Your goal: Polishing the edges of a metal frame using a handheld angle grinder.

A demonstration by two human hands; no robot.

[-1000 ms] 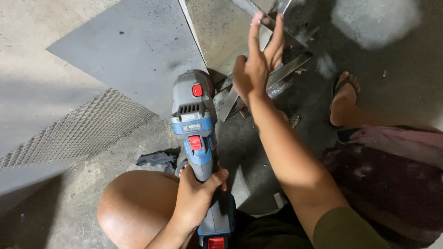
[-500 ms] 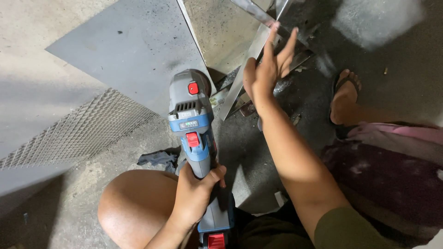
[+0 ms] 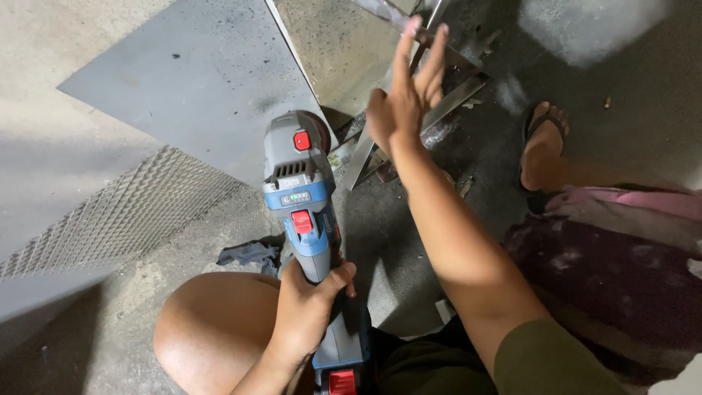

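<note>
left hand (image 3: 311,311) clamped on angle grinder (image 3: 303,197), disc aimed away | right hand (image 3: 402,110) spread open, lifted off metal strips (image 3: 453,91)

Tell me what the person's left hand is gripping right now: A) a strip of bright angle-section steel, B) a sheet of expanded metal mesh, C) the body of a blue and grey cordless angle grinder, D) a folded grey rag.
C: the left hand wraps around the body of the blue and grey cordless angle grinder, while the right hand is open with fingers spread above the bright angle-section steel strips.
</note>
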